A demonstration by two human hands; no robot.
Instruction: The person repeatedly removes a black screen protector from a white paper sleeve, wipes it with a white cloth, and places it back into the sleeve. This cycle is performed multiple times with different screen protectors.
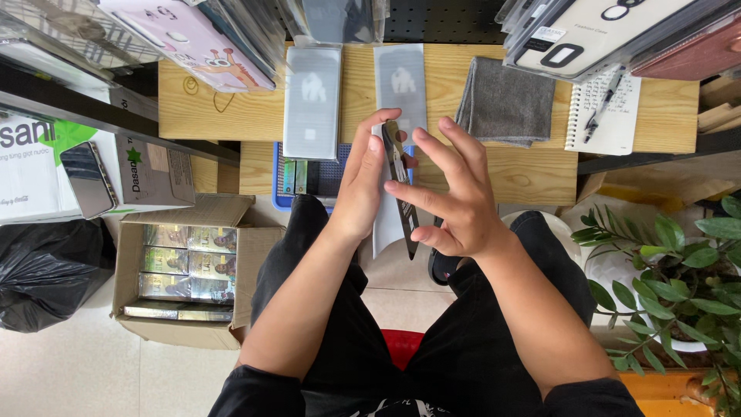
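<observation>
Holding a slim dark phone (pixel 401 189) edge-on between our two hands, we keep it raised over our lap, just in front of the wooden surface (pixel 525 174). Its long axis runs away from us, top end toward the surface and bottom end toward our knees, tilted slightly to the right at the near end. Starting at the left, one open cardboard box (pixel 185 270) of flat packets sits on the floor beside one black bag (pixel 46 270). Our left hand (pixel 363 181) presses flat against the left side of the phone, fingers straight and closed on it, with a pale sheet (pixel 384 232) hanging below the palm. Our right hand (pixel 451 193) stands on the other side, fingers spread and loose, only the thumb and perhaps a fingertip meeting the phone's edge; how firmly it grips we cannot tell. Both hands are equally near, the left doing most of the holding. On the surface beyond we count two grey flat packets (pixel 312 100) lying side by side, then one folded grey cloth (pixel 505 100), then one notepad (pixel 606 112) with one pen (pixel 602 104) on it. At the far right stands one leafy potted plant (pixel 679 270).
</observation>
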